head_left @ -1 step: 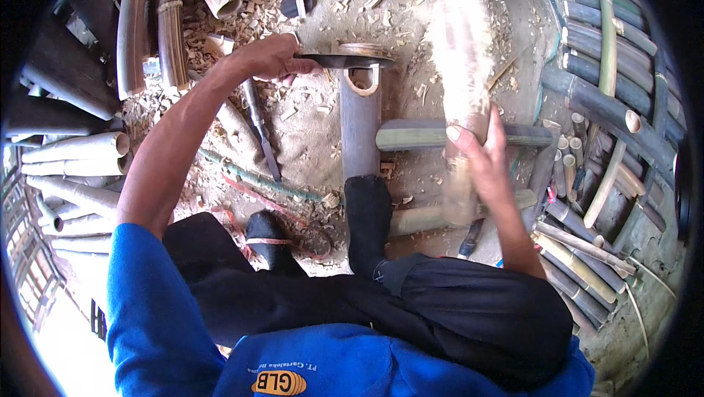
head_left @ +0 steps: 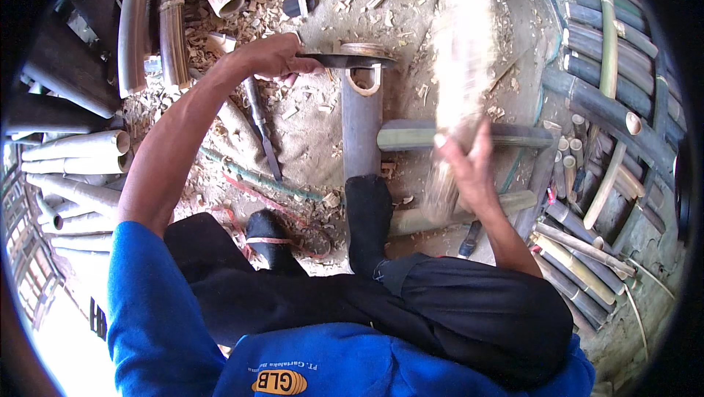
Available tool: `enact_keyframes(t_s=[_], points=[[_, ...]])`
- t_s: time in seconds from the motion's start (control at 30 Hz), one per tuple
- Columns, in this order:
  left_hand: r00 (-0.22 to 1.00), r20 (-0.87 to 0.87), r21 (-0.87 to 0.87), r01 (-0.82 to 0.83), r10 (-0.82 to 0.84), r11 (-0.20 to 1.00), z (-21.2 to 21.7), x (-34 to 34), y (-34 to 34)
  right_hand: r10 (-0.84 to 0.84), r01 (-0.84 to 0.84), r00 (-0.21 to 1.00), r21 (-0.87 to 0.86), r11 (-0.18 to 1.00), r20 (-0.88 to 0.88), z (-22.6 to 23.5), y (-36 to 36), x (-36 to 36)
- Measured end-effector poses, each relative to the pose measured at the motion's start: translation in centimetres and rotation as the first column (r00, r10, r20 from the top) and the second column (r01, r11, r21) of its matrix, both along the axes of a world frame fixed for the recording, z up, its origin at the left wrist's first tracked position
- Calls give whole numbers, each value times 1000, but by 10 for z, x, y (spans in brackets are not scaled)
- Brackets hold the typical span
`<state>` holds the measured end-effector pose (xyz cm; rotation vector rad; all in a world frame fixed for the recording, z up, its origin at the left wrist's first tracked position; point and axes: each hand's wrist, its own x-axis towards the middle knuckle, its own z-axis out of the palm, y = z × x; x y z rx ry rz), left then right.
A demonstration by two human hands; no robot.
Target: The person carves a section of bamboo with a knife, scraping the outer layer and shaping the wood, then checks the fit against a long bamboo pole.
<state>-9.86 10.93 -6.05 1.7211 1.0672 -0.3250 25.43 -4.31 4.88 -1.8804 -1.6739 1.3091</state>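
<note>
Bamboo tube (head_left: 361, 129), grey and cut short, lies on the ground between the person's feet and points away from the body. At its far end a dark flat blade (head_left: 345, 60) sits across the mouth of the tube, and a pale loop-shaped piece (head_left: 364, 82) is just under it. The left hand (head_left: 273, 55) is clenched around the near end of this blade and holds it level on the tube end. The right hand (head_left: 469, 166) grips a pale wooden club (head_left: 456, 85), which is blurred by motion, so its exact shape cannot be told; it is raised to the right of the tube, well apart from the blade. A foot in a black sock (head_left: 367, 217) presses on the near end of the tube.

The step in hand seems to be the splitting of the tube: the blade is set, and the club is in swing. The next move probably calls for a straight blow on the back of the blade, with the left hand steady and clear.

Around lie wood chips (head_left: 242, 27), a green bamboo length (head_left: 411, 135) crossing behind the tube, and stacked bamboo poles (head_left: 609, 104) at the right.
</note>
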Motion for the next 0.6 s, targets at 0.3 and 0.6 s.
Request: enact_keyframes(t_s=[0.3, 0.6], points=[[997, 77, 812, -51, -20, 581, 9, -11, -78, -427, 290, 859, -418, 861, -284, -5, 2, 34], [997, -40, 560, -32, 65, 828, 23, -2, -106, 114, -188, 959, 283, 941, 258, -7, 17, 39]])
